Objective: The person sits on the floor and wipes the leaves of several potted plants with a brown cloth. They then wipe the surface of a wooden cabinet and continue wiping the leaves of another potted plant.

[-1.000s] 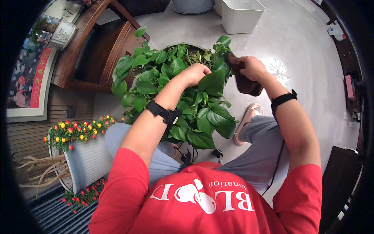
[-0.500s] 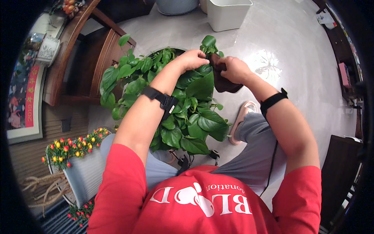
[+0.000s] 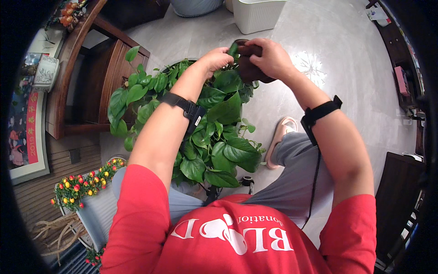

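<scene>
A bushy potted plant [image 3: 226,153] with broad, glossy green leaves stands in front of me, between my legs and the cabinet. At its far edge, my left hand [image 3: 215,62] pinches a green leaf [image 3: 233,49], its fingertips at the leaf's near side. My right hand [image 3: 272,58] is closed on a dark brown cloth [image 3: 248,71], which hangs below the fingers. The cloth's upper part is against the leaf and covers some of it. The pot is mostly hidden by foliage.
A dark wooden cabinet [image 3: 106,86] stands at the left, near a planter [image 3: 96,201] with red and yellow berries. A white bin [image 3: 259,17] and a grey-blue rounded object [image 3: 196,5] are at the far side. Dark shelving [image 3: 396,50] lines the right.
Both hands have moved farther from me and slightly left or upward, with the cloth lifted along. The cloth now meets the leaf at the left fingertips. The whole view has shifted slightly.
</scene>
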Motion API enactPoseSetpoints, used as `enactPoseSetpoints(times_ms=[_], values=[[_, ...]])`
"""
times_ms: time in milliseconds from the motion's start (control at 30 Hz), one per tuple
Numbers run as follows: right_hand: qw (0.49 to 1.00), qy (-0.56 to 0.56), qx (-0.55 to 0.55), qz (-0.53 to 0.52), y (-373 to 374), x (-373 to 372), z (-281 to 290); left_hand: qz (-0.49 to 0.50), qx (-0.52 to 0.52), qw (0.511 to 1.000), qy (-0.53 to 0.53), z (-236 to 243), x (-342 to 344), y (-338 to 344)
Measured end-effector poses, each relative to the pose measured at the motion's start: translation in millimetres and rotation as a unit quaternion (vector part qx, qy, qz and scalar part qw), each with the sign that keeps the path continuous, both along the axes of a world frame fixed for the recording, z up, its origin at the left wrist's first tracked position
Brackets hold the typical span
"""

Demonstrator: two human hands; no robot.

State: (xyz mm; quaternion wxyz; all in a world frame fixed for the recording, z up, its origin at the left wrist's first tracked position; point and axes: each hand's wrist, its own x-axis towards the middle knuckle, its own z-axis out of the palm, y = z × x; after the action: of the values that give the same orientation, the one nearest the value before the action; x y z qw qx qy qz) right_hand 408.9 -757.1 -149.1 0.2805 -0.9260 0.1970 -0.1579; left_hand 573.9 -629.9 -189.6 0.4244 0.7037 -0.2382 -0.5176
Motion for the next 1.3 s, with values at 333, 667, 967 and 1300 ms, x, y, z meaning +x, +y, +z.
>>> enactPoseSetpoints(times_ms=[333,667,967,1300], values=[[0.986,0.143,-0.038,-0.07,-26,7,-11,-0.001,-0.136,0.969,0.205,-12,10,14],[0.998,0.019,-0.001,-0.06,-33,12,11,0.097,-0.001,0.991,0.097,-18,8,-26],[0.991,0.031,0.049,-0.124,-51,1,13,0.036,0.123,0.971,0.201,-48,16,-70],[0.999,0.035,0.0,0.023,-41,-4,-17,0.013,-0.062,0.887,0.458,-35,26,-50]])
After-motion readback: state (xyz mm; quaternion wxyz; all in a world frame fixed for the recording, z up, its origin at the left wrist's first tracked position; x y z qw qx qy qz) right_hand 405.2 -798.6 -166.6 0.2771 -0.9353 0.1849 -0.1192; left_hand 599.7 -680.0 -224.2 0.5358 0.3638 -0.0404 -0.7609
